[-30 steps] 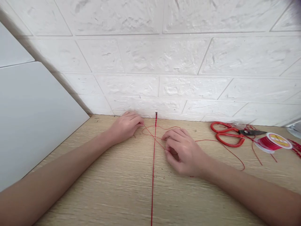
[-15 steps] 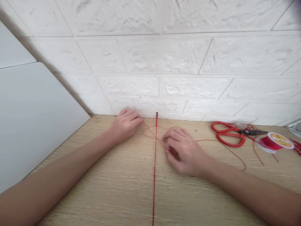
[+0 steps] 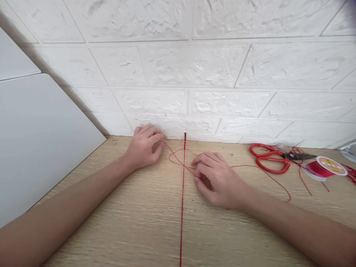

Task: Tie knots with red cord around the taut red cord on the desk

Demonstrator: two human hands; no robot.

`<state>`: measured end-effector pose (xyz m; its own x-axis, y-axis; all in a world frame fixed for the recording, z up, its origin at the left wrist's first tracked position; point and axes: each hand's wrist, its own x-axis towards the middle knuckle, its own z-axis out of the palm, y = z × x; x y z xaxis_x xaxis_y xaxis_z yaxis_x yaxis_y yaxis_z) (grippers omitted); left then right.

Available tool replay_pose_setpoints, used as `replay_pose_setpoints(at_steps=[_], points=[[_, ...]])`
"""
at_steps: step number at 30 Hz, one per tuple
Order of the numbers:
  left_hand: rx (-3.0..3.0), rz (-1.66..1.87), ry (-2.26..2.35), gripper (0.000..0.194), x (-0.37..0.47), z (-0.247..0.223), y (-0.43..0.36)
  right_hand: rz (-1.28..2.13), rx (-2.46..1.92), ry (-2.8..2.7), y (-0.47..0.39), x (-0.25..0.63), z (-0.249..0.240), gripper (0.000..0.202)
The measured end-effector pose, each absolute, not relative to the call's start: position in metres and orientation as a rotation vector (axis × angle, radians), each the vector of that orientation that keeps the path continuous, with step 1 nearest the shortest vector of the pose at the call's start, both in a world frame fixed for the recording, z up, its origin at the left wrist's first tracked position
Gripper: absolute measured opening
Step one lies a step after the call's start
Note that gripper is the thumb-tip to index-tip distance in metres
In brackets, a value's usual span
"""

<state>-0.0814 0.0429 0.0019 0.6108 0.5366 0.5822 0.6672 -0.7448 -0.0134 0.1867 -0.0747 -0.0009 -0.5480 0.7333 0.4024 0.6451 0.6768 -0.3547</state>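
A taut red cord runs down the middle of the bench from a dark nail at the foot of the white brick-patterned wall; just below the nail the cord is knotted. Across it lies a fine red thread, looped and crossing the cord between the 2 hands.

The left hand is near the wall, thumb and index finger curved towards each other; the thread reaches these 2 fingers, but whether they grip it I cannot tell. The right hand rests right of the cord, its thumb and index finger pinching the thread, the other fingers bent.

Right of that hand, a long tail of thread curves over the bench towards 1 pair of scissors with 2 orange-red handle loops and dark blades. Loose red strands lie around the blades. Just beside them, 1 spool of red thread lies tilted, its round label yellow and pink with dark print too small to read. Clear plastic and a red knotted piece sit at the right edge. A large white panel bounds the left side
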Motion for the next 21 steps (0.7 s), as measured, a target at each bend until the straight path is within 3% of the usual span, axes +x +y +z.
replay_pose_setpoints(at_steps=[5, 10, 21], points=[[-2.986, -0.680, -0.894, 0.025, -0.076, 0.008, 0.037, 0.246, -1.062, -2.361, -0.075, 0.186, -0.001, 0.010], [-3.093, -0.576, -1.062, 0.016, -0.072, 0.012, 0.038, 0.256, -1.051, -2.365, -0.074, 0.187, 0.000, 0.008], [-2.895, -0.582, -1.333, 0.013, -0.070, 0.004, 0.044, 0.279, -1.054, -2.359, -0.074, 0.187, -0.002, 0.008]])
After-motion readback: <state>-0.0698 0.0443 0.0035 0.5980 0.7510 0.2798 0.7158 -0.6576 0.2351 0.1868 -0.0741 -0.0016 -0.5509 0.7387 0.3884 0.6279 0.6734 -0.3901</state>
